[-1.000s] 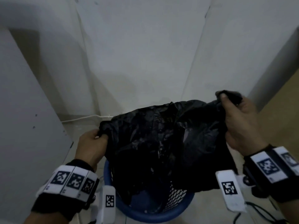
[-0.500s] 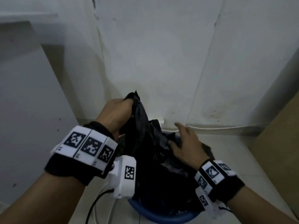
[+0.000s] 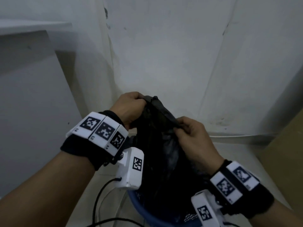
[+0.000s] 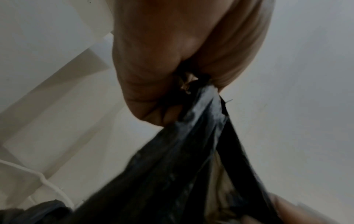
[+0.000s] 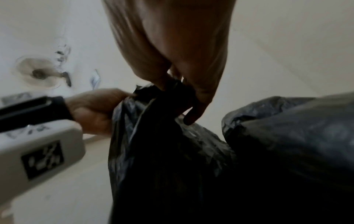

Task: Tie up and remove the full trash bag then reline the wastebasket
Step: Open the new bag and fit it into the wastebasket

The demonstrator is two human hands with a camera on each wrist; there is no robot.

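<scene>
A black trash bag (image 3: pixel 164 154) rises out of a blue mesh wastebasket (image 3: pixel 141 208) at the bottom centre of the head view. My left hand (image 3: pixel 131 107) grips the gathered top of the bag (image 4: pixel 203 106) in a fist, holding it up. My right hand (image 3: pixel 188 130) pinches a fold of the bag's rim (image 5: pixel 172 94) just right of and below the left hand. The bag's mouth is bunched narrow between the two hands. Its contents are hidden.
White walls (image 3: pixel 164 54) meet in a corner right behind the basket. A white panel (image 3: pixel 32 95) stands at the left, a brown board (image 3: pixel 288 148) at the right. Black and white cables (image 3: pixel 101 200) lie on the pale floor left of the basket.
The hands held the bag's mouth stretched wide apart a second ago. They have come together, the left hand lifting the gathered top, the right hand now pinching the rim beside it.
</scene>
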